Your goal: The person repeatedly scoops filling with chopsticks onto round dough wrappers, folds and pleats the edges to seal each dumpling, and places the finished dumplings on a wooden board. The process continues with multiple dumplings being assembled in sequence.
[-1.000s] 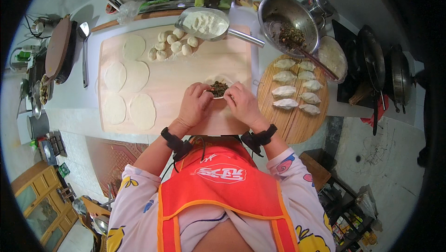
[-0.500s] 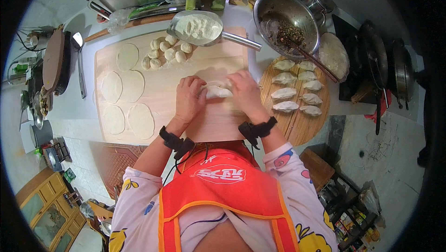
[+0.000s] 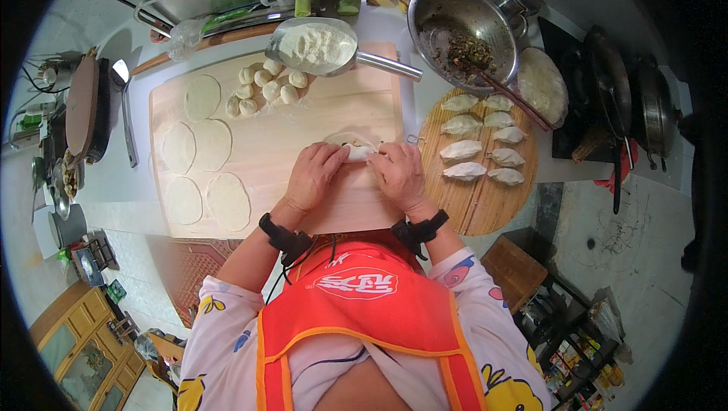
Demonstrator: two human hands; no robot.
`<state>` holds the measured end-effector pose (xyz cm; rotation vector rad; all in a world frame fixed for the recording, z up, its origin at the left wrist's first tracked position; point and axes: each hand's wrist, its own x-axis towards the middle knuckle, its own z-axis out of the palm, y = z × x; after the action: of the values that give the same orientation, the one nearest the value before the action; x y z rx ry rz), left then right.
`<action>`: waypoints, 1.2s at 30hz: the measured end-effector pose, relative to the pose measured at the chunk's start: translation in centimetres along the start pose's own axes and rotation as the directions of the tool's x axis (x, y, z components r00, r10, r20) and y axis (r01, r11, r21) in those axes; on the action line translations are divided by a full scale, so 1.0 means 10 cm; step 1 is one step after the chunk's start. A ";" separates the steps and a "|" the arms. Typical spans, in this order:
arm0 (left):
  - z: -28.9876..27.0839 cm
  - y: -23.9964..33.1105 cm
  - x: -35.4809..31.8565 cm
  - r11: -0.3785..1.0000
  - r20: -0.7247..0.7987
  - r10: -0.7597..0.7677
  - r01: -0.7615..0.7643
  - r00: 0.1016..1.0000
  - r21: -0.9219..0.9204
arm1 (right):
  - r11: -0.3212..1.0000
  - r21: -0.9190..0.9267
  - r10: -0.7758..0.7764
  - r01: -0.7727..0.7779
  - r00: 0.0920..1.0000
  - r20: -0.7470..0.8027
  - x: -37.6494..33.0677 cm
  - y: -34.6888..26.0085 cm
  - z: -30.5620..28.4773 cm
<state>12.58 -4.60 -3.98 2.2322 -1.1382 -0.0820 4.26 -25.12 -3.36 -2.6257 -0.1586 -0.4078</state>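
A partly folded dumpling wrapper [image 3: 356, 155] lies at the front right of the wooden pastry board [image 3: 334, 115], with its far flap lifted and bits of filling showing. My left hand [image 3: 309, 176] grips its left end between thumb and fingers. At the other end my right hand [image 3: 400, 176] pinches the dough, thumb against fingers. To the left lie several flat round wrappers [image 3: 211, 144]. Several small dough balls [image 3: 271, 89] are grouped farther back. Folded dumplings [image 3: 464, 171] sit in two columns on a round wooden board [image 3: 479, 210] to my right.
A metal scoop of flour [image 3: 317, 47] rests across the board's back edge. Beyond the round board stands a steel bowl [image 3: 509, 24] of chopped filling, chopsticks [image 3: 523, 105] leaning out over the dumplings. A spatula [image 3: 129, 127] lies at left; dark pans [image 3: 609, 81] stand far right.
My right hand has come in toward the left hand and down, and its fingers now press on the dough. The wrapper's far flap stands more open to view. The whole view has shifted slightly.
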 end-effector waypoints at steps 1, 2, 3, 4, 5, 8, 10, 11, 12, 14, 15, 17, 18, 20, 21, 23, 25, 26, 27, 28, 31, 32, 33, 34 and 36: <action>-0.01 0.00 0.00 1.000 0.011 0.008 -0.008 1.000 0.000 | 1.000 0.011 0.005 -0.005 1.000 0.020 0.02 0.01 -0.01; -0.02 0.00 0.01 1.000 0.022 0.016 -0.016 1.000 0.001 | 1.000 0.027 0.010 -0.010 1.000 0.023 0.04 0.02 -0.02; -0.02 0.01 0.02 1.000 0.004 -0.008 0.007 1.000 0.019 | 0.999 0.042 0.015 -0.016 0.999 0.034 0.07 0.02 -0.03; -0.02 0.04 0.02 0.999 -0.014 -0.030 0.031 0.999 0.037 | 0.998 0.062 0.021 -0.023 0.999 0.030 0.09 0.02 -0.04; -0.02 0.06 0.03 0.997 -0.034 -0.055 0.056 0.998 0.052 | 0.996 0.086 0.032 -0.035 0.999 0.032 0.11 0.02 -0.05; -0.03 0.06 0.08 0.997 -0.044 -0.065 0.066 0.997 0.024 | 0.994 0.107 -0.025 0.012 0.993 0.119 0.18 0.03 -0.09; -0.04 0.02 0.14 0.983 -0.093 -0.177 0.172 0.980 -0.055 | 0.993 0.116 -0.028 0.012 0.990 0.139 0.24 0.06 -0.09; -0.04 0.00 0.18 0.967 -0.099 -0.246 0.237 0.964 -0.098 | 0.992 0.128 -0.029 0.010 0.989 0.145 0.27 0.07 -0.09; -0.05 -0.01 0.21 0.960 -0.092 -0.272 0.263 0.958 -0.095 | 0.990 0.136 0.008 -0.027 0.991 0.137 0.30 0.07 -0.07; -0.07 -0.04 0.30 0.933 -0.041 -0.353 0.349 0.935 -0.086 | 0.981 0.161 0.088 -0.106 0.990 0.113 0.36 0.07 -0.03; -0.07 -0.05 0.34 0.922 0.023 -0.376 0.376 0.926 -0.088 | 0.976 0.164 0.116 -0.141 0.981 0.153 0.38 0.07 -0.01; -0.07 -0.05 0.43 0.896 0.146 -0.422 0.436 0.895 -0.083 | 0.964 0.167 0.165 -0.206 0.959 0.232 0.43 0.05 0.01; -0.07 -0.06 0.46 0.901 0.171 -0.414 0.429 0.894 -0.063 | 0.962 0.166 0.170 -0.216 0.952 0.254 0.44 0.05 0.02; -0.07 -0.06 0.51 0.922 0.190 -0.372 0.386 0.909 -0.039 | 0.959 0.162 0.179 -0.232 0.941 0.288 0.46 0.04 0.02; -0.06 -0.06 0.53 0.933 0.173 -0.349 0.359 0.921 -0.029 | 0.962 0.159 0.170 -0.223 0.942 0.291 0.47 0.04 0.01; -0.06 -0.07 0.53 0.948 0.159 -0.314 0.318 0.936 0.000 | 0.968 0.160 0.144 -0.194 0.950 0.276 0.48 0.05 0.01; -0.06 -0.06 0.49 0.939 0.144 -0.310 0.326 0.940 -0.111 | 0.963 0.210 0.113 -0.170 0.960 0.255 0.48 0.07 0.02; -0.06 -0.05 0.46 0.930 0.141 -0.308 0.329 0.941 -0.164 | 0.960 0.234 0.098 -0.156 0.966 0.240 0.47 0.08 0.01; -0.06 -0.03 0.42 0.923 0.149 -0.312 0.336 0.938 -0.185 | 0.956 0.237 0.105 -0.174 0.956 0.275 0.46 0.10 0.01; -0.07 -0.02 0.37 0.918 0.151 -0.312 0.339 0.938 -0.206 | 0.951 0.242 0.111 -0.191 0.944 0.310 0.44 0.11 0.01; -0.08 0.03 0.22 0.940 0.060 -0.247 0.254 0.967 -0.227 | 0.939 0.270 0.124 -0.215 0.940 0.318 0.38 0.14 0.00; -0.08 0.05 0.18 0.952 0.013 -0.211 0.208 0.977 -0.225 | 0.934 0.278 0.131 -0.223 0.940 0.314 0.36 0.15 0.00; -0.06 0.07 0.15 0.951 -0.012 -0.209 0.201 0.978 -0.237 | 0.936 0.280 0.124 -0.212 0.946 0.301 0.34 0.15 0.00; -0.05 0.10 0.13 0.949 -0.038 -0.209 0.193 0.977 -0.248 | 0.938 0.280 0.119 -0.206 0.948 0.297 0.33 0.15 -0.01; -0.02 0.12 0.09 0.953 -0.074 -0.215 0.192 0.974 -0.232 | 0.945 0.269 0.109 -0.187 0.953 0.282 0.30 0.14 0.00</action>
<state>12.36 -5.67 -2.93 2.1190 -0.8005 -0.1741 7.33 -26.26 -3.01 -2.3657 -0.0958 0.0210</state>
